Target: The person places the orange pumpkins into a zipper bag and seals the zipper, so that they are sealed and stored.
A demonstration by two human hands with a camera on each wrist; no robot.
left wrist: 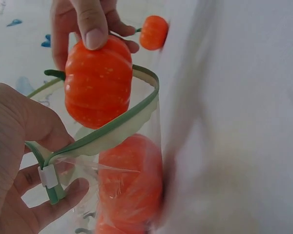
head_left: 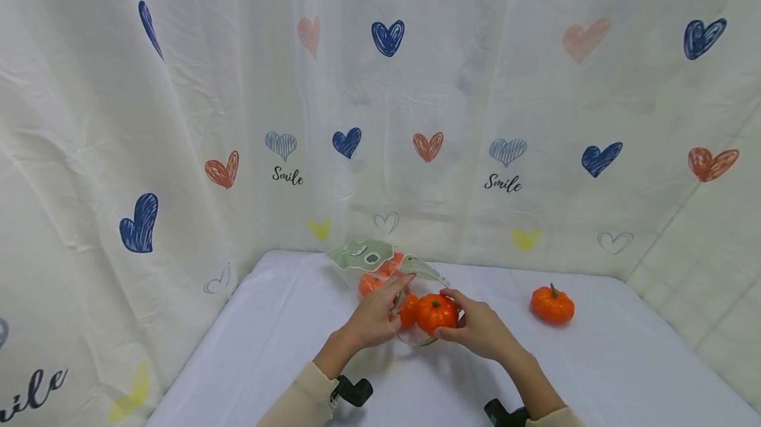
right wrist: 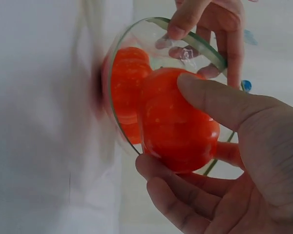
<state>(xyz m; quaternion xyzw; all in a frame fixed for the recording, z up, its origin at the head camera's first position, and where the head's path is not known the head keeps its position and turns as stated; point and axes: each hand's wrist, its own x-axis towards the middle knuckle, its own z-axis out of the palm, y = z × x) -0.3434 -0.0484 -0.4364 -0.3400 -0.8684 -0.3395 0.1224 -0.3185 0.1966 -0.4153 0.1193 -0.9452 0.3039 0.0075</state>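
Note:
A clear zip bag (left wrist: 136,117) with a green rim lies on the table, its mouth spread toward me. Several orange toy pumpkins (left wrist: 132,180) are inside it. My left hand (head_left: 374,316) pinches the bag's rim near a white slider (left wrist: 48,176). In my right hand (head_left: 484,328) is another orange pumpkin (head_left: 436,314), gripped between thumb and fingers right at the bag's opening. The right wrist view shows this pumpkin in front of the mouth, with one pumpkin (right wrist: 129,92) just behind it in the bag.
One more orange pumpkin (head_left: 552,304) with a green stem sits on the white-covered table (head_left: 624,361), to the right of my hands. Behind the table hangs a white curtain (head_left: 452,96) printed with hearts.

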